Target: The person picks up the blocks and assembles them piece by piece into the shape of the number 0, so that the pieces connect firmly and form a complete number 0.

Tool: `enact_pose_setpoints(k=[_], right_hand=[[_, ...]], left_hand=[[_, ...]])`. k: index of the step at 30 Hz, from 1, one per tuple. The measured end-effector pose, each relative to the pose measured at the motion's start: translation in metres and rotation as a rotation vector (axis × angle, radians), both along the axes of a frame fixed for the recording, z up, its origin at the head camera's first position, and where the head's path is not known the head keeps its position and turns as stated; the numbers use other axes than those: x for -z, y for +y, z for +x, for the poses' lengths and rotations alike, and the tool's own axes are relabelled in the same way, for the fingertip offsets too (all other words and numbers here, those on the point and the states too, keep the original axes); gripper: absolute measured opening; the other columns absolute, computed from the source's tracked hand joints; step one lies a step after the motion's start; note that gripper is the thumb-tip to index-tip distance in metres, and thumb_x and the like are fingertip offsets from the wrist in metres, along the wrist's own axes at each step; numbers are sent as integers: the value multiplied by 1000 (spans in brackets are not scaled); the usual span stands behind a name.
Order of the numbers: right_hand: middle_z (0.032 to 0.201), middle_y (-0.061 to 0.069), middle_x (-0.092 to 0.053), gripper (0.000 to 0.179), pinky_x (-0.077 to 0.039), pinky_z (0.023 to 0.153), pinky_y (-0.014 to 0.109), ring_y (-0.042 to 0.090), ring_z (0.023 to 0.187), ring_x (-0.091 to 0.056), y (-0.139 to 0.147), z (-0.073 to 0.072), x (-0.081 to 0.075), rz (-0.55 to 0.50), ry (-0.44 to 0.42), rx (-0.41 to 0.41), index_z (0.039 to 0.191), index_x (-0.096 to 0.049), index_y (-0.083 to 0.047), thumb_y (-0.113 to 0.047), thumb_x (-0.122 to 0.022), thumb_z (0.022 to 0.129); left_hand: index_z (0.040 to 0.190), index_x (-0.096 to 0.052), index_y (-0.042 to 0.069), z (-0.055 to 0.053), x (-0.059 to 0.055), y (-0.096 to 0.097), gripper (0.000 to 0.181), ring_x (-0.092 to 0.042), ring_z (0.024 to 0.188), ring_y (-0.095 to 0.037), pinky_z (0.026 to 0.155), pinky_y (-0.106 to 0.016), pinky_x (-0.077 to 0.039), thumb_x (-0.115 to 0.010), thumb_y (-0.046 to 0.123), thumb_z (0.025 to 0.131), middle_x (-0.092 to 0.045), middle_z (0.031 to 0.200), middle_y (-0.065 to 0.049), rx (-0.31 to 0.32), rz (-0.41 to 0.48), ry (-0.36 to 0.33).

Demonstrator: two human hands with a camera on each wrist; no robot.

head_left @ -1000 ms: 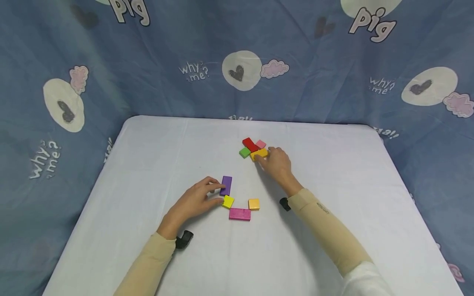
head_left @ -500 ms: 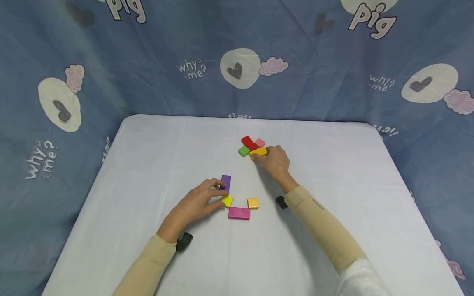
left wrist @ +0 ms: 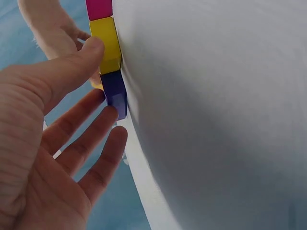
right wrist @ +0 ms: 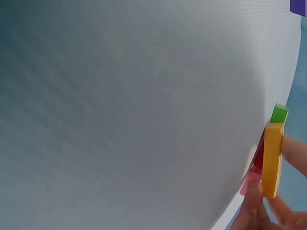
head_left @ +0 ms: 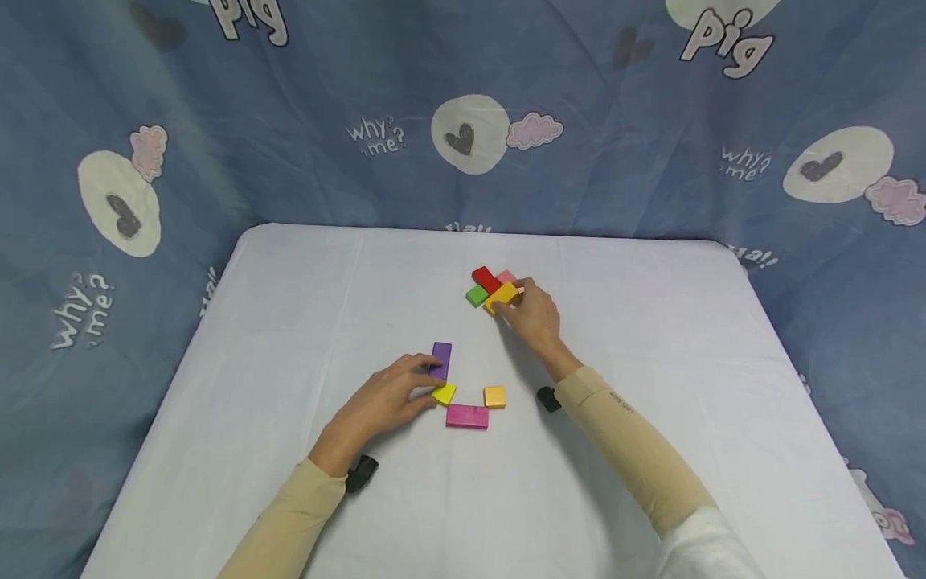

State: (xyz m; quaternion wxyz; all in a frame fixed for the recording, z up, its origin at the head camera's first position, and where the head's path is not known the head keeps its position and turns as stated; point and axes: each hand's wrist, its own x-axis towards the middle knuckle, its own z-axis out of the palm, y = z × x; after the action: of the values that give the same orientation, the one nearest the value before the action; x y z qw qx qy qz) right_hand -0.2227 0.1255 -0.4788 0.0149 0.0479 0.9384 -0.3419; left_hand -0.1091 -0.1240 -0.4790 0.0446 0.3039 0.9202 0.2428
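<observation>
- right hand is pinching the long orange block between its fingers
- left hand is kinda resting spread fingers on the purple block, thumb touching the yellow block

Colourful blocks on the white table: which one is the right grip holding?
The long rectangular yellow-orange block: the right grip pinches only it, while the small square orange block lies untouched.

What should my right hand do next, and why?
Probably carry the long orange block to the far edge of the small orange block: your right hand pinches the long one, and that edge has no neighbour, whereas the yellow block has the purple block at its far edge.
</observation>
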Motion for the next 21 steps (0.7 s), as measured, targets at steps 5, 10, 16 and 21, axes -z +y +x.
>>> enact_pose_setpoints(k=[5,10,16,21], right_hand=[[103,11,-64,43,-50,79,35,25,93,-58,5,0,3,-165,9,-30,130,-55,-8,-22,-69,92],[108,10,-60,39,-51,82,36,25,99,-58,12,0,-1,-300,-67,-38,130,-56,-14,-22,-66,93],[118,10,-57,38,-49,91,38,27,108,-56,23,4,-6,-394,-155,-60,131,-58,-19,-24,-65,94],[120,11,-57,37,-48,93,39,28,110,-56,30,9,-8,-429,-177,-100,130,-60,-19,-24,-67,93]], left_hand=[[109,-75,9,1,1,1,26,-54,120,-26,97,-42,-46,-78,19,85,-57,130,-9,-16,-4,-7],[109,-75,9,1,2,1,27,-54,119,-26,97,-41,-46,-78,19,85,-57,130,-8,-19,-7,-2],[109,-76,9,0,1,2,27,-54,120,-26,98,-41,-45,-79,19,84,-57,130,-8,-20,-9,-4],[109,-75,9,0,1,1,26,-54,120,-26,98,-41,-45,-79,18,84,-57,131,-7,-25,-12,-4]])
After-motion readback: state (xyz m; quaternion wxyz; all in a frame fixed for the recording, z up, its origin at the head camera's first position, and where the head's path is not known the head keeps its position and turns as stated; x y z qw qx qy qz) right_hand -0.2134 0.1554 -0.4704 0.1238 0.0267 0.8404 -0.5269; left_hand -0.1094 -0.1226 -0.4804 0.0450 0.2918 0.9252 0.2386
